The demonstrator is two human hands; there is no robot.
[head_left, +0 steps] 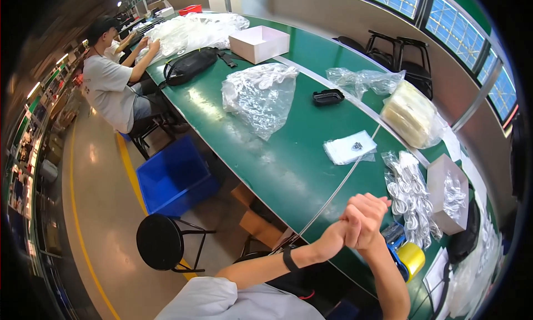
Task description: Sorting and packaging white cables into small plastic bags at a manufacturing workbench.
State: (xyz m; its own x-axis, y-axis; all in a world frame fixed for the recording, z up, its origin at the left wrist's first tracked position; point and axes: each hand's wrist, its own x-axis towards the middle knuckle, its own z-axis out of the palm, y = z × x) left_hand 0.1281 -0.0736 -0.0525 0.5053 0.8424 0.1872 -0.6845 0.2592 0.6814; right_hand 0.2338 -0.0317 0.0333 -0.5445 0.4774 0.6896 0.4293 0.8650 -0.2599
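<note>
Above the near right part of the green table, my left hand and my right hand are clasped together. A black band circles my left wrist. My right fingers close over the left hand, whose own fingers are mostly hidden in the clasp. No other object shows between them. Just right of the hands lie bundled white cables in clear bags. A tape dispenser with a yellow roll stands beside my right forearm. Beyond the hands is a stack of small clear bags with a tiny dark piece on top.
On the table are a clear bag of white cables, a black tray, a white box, a black bag and a wrapped pack. A person sits far left. A blue crate and stool stand left.
</note>
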